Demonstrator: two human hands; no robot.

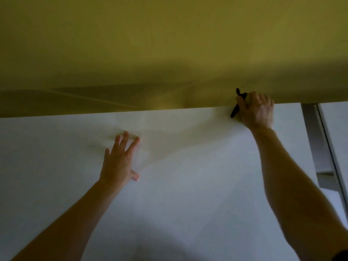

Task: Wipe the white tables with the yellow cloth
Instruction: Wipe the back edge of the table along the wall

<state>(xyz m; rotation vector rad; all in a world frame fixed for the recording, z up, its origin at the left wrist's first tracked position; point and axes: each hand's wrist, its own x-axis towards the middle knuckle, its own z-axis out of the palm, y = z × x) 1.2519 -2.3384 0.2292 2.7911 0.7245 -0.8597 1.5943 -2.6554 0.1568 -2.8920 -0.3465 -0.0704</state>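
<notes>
- Spreading across the whole far half of the view, the yellow cloth (169, 53) lies over the far part of the white table (188, 194). Its near edge runs left to right, and faint creases show toward the left.
- As far as can be seen, the cloth's long axis goes left to right. Both ends run out of view, so which way it points cannot be told.
- The right hand (258, 110) sits at that near edge, toward the right. Its fingers are curled tight round a slim black object (236, 108) that sticks out on both sides of the fist. Motion blur hides whether the cloth's edge is caught in the same grip.
- The left hand (118, 162) lies flat on the bare table, nearer and to the left, fingers straight and spread apart, holding nothing.
- Judged from this, the cloth is being laid out or gathered at its edge, and wiping strokes have not properly begun.
- The next move calls for a firm hold on the cloth itself, then dragging it over the bare near surface.
- At the far right, a grey metal frame (312, 132) separates this table from a second white table (337, 129).
</notes>
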